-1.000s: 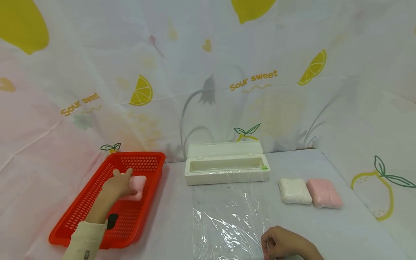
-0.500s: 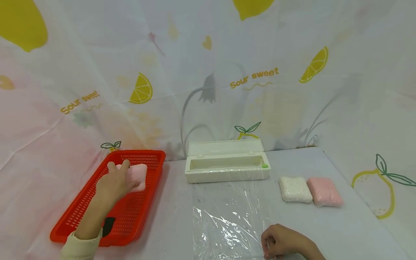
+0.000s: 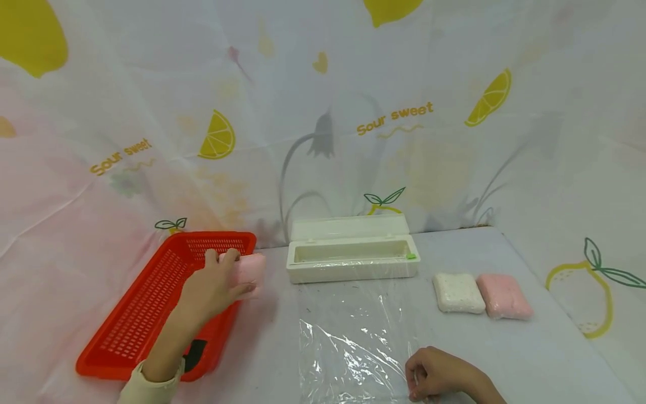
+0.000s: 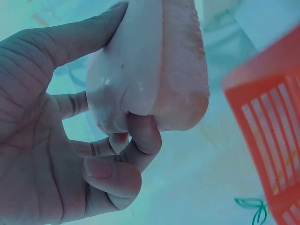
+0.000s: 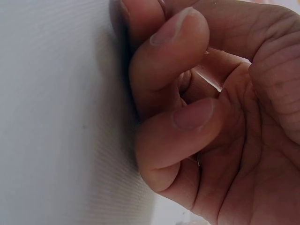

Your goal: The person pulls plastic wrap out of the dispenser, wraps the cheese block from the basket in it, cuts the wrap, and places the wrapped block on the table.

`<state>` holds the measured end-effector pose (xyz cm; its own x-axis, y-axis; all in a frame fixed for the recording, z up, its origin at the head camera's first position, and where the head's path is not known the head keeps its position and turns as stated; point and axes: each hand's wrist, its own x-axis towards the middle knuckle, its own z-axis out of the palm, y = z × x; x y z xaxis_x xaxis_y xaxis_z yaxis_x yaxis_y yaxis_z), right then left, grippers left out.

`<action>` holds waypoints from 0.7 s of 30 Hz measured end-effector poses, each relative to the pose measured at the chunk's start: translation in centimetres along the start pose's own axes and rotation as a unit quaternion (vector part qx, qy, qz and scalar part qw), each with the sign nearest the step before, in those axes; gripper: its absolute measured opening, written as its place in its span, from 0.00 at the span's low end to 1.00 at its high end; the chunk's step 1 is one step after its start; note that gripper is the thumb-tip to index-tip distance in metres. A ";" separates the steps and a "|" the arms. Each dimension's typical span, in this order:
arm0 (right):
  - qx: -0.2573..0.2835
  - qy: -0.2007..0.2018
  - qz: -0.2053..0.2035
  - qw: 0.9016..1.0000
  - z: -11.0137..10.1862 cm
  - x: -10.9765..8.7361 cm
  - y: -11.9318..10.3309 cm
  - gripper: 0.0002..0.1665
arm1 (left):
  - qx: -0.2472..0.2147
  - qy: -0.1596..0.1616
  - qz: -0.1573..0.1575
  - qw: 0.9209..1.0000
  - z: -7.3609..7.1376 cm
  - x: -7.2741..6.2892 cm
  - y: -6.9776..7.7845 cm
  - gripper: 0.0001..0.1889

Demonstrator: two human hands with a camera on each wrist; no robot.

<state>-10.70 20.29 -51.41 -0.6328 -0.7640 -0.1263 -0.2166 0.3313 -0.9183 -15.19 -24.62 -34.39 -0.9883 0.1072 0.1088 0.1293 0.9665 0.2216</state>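
My left hand (image 3: 208, 292) grips a pink square block (image 3: 252, 268) just above the right rim of the red basket (image 3: 113, 320). In the left wrist view the block (image 4: 136, 70) shows rounded corners and a rough band along its side, with the thumb and fingers around it. Clear cling film (image 3: 348, 336) lies stretched across the table toward me, out of a white dispenser box (image 3: 353, 272). At the film's near right corner, my right hand (image 3: 444, 371) rests on the table with curled fingers and pinches the film edge; the fingertips are partly hidden.
A white block (image 3: 458, 293) and a pink block (image 3: 503, 296), shiny as if wrapped, sit side by side on the right of the table. The dispenser's lid (image 3: 350, 226) stands raised, and a green piece (image 3: 411, 256) sits at its right end. Behind hangs a lemon-print cloth (image 3: 323, 168).
My left hand has lifted the pink block up from inside the red basket and carried it right to the basket's rim. The right hand has stayed at the film corner.
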 end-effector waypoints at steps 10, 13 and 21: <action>-0.007 0.005 0.005 1.000 0.1 0.0 0.2 0.09 | -0.078 -0.019 0.037 0.996 3.2 1.0 3.1 0.36; -0.004 0.004 0.005 1.000 0.1 0.0 0.2 0.10 | -0.094 -0.017 0.047 0.994 4.3 1.0 3.9 0.36; -0.002 0.003 0.003 1.000 0.1 0.1 0.1 0.10 | -0.132 -0.032 0.086 0.987 6.9 1.3 6.8 0.35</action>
<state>-10.72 20.24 -51.57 -0.6385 -0.7585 -0.1302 -0.2152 0.3384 -0.9161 -16.11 -16.27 -39.42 -0.9522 0.2863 0.1067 0.3030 0.8395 0.4510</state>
